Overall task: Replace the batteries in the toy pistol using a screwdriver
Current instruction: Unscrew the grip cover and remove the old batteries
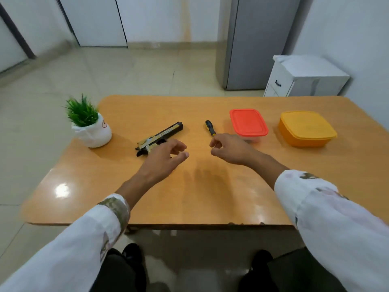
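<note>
As neither hand grips anything, the step is judged the first pick-up. Black-and-gold plastic toy pistol (160,138) lies flat on orange wooden table (189,197), left hand (166,158) loosely spread over its grip end. Right hand (229,148), fingers slack and empty, sits just beside black-and-yellow screwdriver (210,127); next, likely grasp both.

No legible text anywhere. Pale strip with dark print on toy pistol (166,132) slide, too blurred to read. Small red round mark on white plant pot (94,136), at 9 o'clock from pistol, unreadable.
</note>
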